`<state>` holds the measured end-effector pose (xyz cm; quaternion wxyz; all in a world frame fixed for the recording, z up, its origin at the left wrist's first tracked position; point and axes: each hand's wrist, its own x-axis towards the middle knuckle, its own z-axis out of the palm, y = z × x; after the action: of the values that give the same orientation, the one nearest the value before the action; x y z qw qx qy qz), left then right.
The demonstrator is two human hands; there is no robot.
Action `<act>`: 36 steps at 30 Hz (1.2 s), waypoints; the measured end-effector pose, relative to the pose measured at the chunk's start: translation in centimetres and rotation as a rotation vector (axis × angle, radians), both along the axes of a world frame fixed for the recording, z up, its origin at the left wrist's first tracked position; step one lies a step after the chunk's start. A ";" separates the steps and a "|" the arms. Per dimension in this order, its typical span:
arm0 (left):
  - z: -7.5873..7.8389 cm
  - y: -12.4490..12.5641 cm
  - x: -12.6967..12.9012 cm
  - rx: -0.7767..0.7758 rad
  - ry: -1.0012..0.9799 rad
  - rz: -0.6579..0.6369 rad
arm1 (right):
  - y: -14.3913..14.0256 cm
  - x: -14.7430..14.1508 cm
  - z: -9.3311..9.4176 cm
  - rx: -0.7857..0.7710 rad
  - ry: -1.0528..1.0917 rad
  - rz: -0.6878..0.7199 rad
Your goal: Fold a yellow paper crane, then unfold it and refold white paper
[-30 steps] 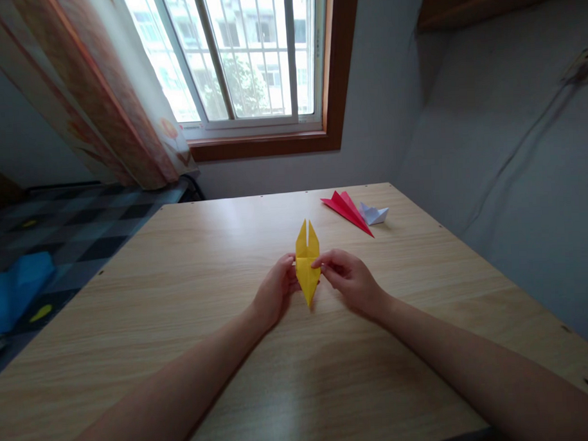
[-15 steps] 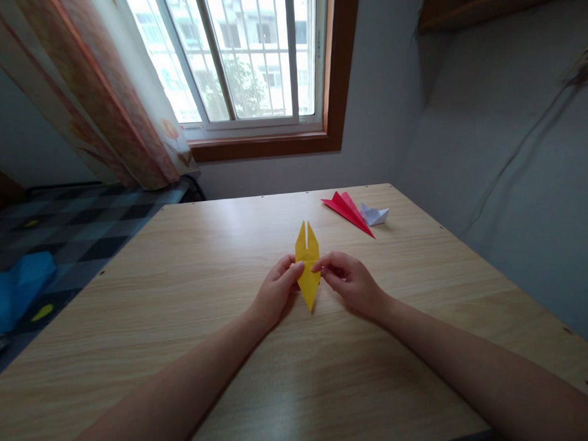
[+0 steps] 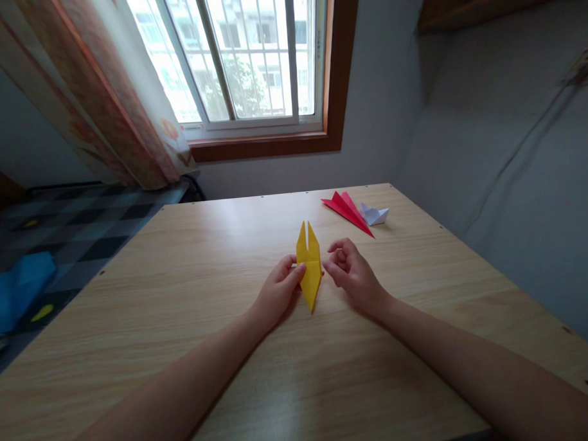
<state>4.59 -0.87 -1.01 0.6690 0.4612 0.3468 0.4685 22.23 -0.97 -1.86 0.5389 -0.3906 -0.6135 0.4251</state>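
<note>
A folded yellow paper piece point(image 3: 309, 262), long and pointed with a slit at its far end, stands just above the wooden table point(image 3: 191, 301). My left hand point(image 3: 276, 290) pinches its left edge between thumb and fingers. Just to its right, my right hand point(image 3: 348, 273) is off the paper, fingers loosely curled and apart, holding nothing.
A red folded paper shape point(image 3: 346, 209) and a small white folded paper shape point(image 3: 375, 214) lie at the table's far right. A window with a curtain point(image 3: 101, 98) is behind the table. A wall runs along the right edge. A checked floor with a blue item point(image 3: 16, 288) lies to the left.
My right hand has let go of the yellow paper and drawn a little to the right. My left thumb now presses onto the paper's left edge.
</note>
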 end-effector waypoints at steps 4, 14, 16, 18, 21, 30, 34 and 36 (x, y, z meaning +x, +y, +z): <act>0.0 -0.1 0.0 0.024 0.015 -0.018 | 0.2 0.1 0.0 -0.052 -0.145 0.046; 0.1 0.0 0.0 0.057 0.086 -0.013 | 0.0 0.0 0.4 -0.013 -0.196 0.068; 0.2 -0.1 -0.1 0.058 0.090 -0.014 | 0.1 0.0 0.3 -0.001 -0.189 0.072; 0.2 -0.2 0.0 0.063 0.094 -0.017 | 0.0 0.0 0.3 0.005 -0.181 0.074; 0.2 -0.3 0.0 0.066 0.096 -0.016 | 0.0 0.0 0.3 0.003 -0.164 0.084; 0.1 -0.2 0.0 0.030 0.058 -0.005 | 0.0 0.0 0.1 0.003 -0.129 0.081; 0.1 -0.3 -0.1 0.067 0.095 0.050 | -0.1 -0.1 0.0 -0.018 -0.111 0.106; 0.1 -0.3 0.0 0.104 0.095 0.087 | -0.2 -0.1 0.0 -0.034 -0.090 0.138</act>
<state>4.58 -1.21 -0.92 0.6057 0.5016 0.3732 0.4922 22.10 -1.13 -1.90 0.4736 -0.3753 -0.6550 0.4537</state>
